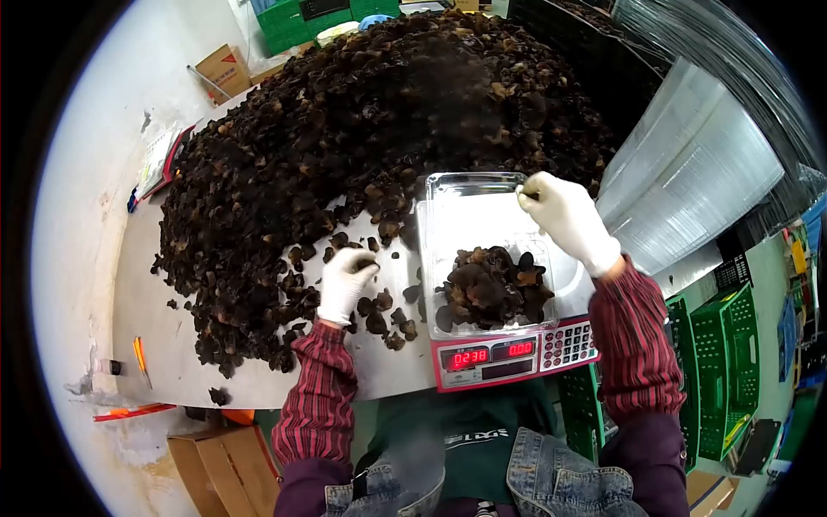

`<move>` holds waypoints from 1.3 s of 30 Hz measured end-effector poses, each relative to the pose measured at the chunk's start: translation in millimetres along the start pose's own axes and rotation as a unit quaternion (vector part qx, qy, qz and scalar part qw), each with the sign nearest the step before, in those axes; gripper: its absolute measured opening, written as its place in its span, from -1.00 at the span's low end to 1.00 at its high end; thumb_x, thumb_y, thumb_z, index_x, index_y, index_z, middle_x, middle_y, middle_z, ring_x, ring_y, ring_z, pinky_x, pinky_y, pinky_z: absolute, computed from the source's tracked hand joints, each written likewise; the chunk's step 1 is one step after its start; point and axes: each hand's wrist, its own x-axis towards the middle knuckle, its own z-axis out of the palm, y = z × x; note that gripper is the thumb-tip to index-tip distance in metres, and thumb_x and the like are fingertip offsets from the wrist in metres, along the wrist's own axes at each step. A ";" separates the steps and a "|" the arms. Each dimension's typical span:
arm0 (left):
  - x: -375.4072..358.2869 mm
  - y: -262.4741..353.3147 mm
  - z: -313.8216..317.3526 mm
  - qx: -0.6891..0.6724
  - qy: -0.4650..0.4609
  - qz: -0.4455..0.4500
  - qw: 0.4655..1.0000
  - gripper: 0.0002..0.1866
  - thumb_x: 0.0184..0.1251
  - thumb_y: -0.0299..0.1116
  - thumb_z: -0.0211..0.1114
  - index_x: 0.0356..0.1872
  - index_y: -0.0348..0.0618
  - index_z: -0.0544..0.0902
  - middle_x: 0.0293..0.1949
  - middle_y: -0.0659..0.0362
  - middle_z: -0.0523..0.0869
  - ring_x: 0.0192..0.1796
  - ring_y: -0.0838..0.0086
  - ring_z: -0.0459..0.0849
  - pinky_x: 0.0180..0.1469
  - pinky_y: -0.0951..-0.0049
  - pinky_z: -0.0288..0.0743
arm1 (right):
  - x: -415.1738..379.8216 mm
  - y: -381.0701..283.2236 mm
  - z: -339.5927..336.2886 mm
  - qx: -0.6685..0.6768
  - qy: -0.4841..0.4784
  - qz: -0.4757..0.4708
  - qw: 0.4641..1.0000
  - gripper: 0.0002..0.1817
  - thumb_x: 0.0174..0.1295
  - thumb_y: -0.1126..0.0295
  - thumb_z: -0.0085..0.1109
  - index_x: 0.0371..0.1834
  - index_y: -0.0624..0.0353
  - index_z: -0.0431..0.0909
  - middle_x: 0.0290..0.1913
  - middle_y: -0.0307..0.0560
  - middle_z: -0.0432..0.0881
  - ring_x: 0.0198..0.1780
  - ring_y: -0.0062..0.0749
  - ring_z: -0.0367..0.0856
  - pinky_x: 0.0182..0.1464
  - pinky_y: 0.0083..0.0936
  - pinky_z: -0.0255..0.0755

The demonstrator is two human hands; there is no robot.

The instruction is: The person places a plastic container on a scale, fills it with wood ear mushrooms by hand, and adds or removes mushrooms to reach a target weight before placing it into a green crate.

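My left hand [345, 284], in a white glove, is closed above loose wood ear mushrooms [376, 322] on the table; a dark spot shows at its fingertips, too small to name. My right hand [567, 217], also gloved in white, pinches a small dark piece, apparently wood ear mushroom [531, 196], by the far right corner of a clear plastic box [469, 180]. This box rests on a red and white digital scale [441, 363], whose red digits read 0238 and 0.00. Inside the box's near half lies a heap of wood ears [491, 289].
A huge pile of wood ears [345, 138] covers most of the table [250, 389]. Stacked clear plastic packaging [689, 151] stands at the right. Green crates [728, 370] are on the floor there. An orange-handled tool [140, 358] lies at the left, above a cardboard box [226, 470].
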 end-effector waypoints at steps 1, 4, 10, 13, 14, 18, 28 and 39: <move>2.6 24.3 1.2 -0.098 0.017 -0.026 0.995 -0.74 0.03 -0.59 0.43 -0.19 -0.21 0.72 -0.28 0.23 0.70 -0.25 0.55 0.65 -0.23 0.60 0.51 | -14.3 -5.3 -5.6 0.034 -0.009 0.017 0.999 -0.81 0.27 0.33 0.20 -0.23 0.24 0.65 -0.35 0.02 0.69 -0.32 -0.23 0.69 -0.21 -0.39 0.53; 1.0 127.1 22.4 -0.032 -0.034 0.134 0.990 -0.71 0.09 -0.60 0.41 -0.12 -0.22 0.70 -0.17 0.21 0.68 -0.21 0.55 0.65 -0.20 0.61 0.50 | -47.9 15.0 16.2 -0.077 -0.018 -0.171 0.982 -0.72 0.26 0.45 0.25 0.02 0.26 0.58 -0.25 0.00 0.71 -0.31 -0.31 0.70 -0.25 -0.53 0.57; 13.0 162.2 90.2 0.140 -0.278 0.295 0.903 -0.69 0.19 -0.38 0.38 -0.02 -0.16 0.71 0.00 0.07 0.64 0.06 0.30 0.61 0.10 0.39 0.47 | -90.9 -6.2 -7.6 0.186 0.066 0.097 0.975 -0.70 0.32 0.40 0.22 0.09 0.24 0.58 -0.26 -0.07 0.66 -0.48 -0.52 0.55 -0.37 -0.59 0.46; 17.2 166.7 74.4 0.048 -0.188 0.305 0.932 -0.69 0.23 -0.38 0.36 0.01 -0.15 0.71 0.02 0.07 0.65 0.06 0.28 0.60 0.13 0.35 0.47 | -124.4 -1.9 -21.5 0.243 0.203 0.142 0.938 -0.81 0.36 0.46 0.16 -0.08 0.32 0.66 -0.34 -0.20 0.71 -0.61 -0.73 0.41 -0.52 -0.73 0.31; 17.5 180.2 59.4 0.022 -0.165 0.251 0.953 -0.72 0.25 -0.43 0.34 0.00 -0.17 0.71 -0.01 0.10 0.66 0.00 0.34 0.63 0.05 0.41 0.51 | -136.7 6.9 -20.3 0.255 0.222 0.163 0.927 -0.82 0.36 0.45 0.15 -0.13 0.33 0.67 -0.37 -0.23 0.70 -0.63 -0.75 0.38 -0.54 -0.74 0.27; 45.4 144.5 42.2 0.057 -0.018 0.137 0.989 -0.79 0.36 -0.46 0.24 -0.06 -0.27 0.71 -0.25 0.13 0.72 -0.21 0.52 0.68 -0.15 0.58 0.53 | -167.4 27.9 -8.7 0.311 0.259 0.256 0.878 -0.78 0.40 0.41 0.09 -0.24 0.35 0.66 -0.48 -0.27 0.66 -0.69 -0.82 0.29 -0.59 -0.80 0.16; 33.9 116.9 62.4 -0.269 -0.025 0.056 0.961 -0.61 0.56 -0.27 -0.02 0.24 -0.22 0.56 0.12 0.02 0.66 0.06 0.41 0.61 0.21 0.39 0.42 | -170.6 23.8 7.0 0.280 0.256 0.217 0.900 -0.46 0.50 0.00 -0.10 0.01 0.36 0.58 -0.62 -0.35 0.46 -0.65 -0.74 0.37 -0.46 -0.76 0.25; -86.2 131.6 43.4 -0.266 -0.094 -0.176 0.943 -0.44 0.23 -0.54 0.28 0.30 -0.16 0.42 -0.31 0.25 0.54 -0.29 0.54 0.67 -0.32 0.63 0.50 | -154.9 11.9 47.4 0.542 0.017 0.238 0.805 -0.44 0.51 0.29 -0.10 0.41 0.48 0.14 -0.40 -0.10 0.63 -0.43 -0.61 0.57 -0.32 -0.71 0.46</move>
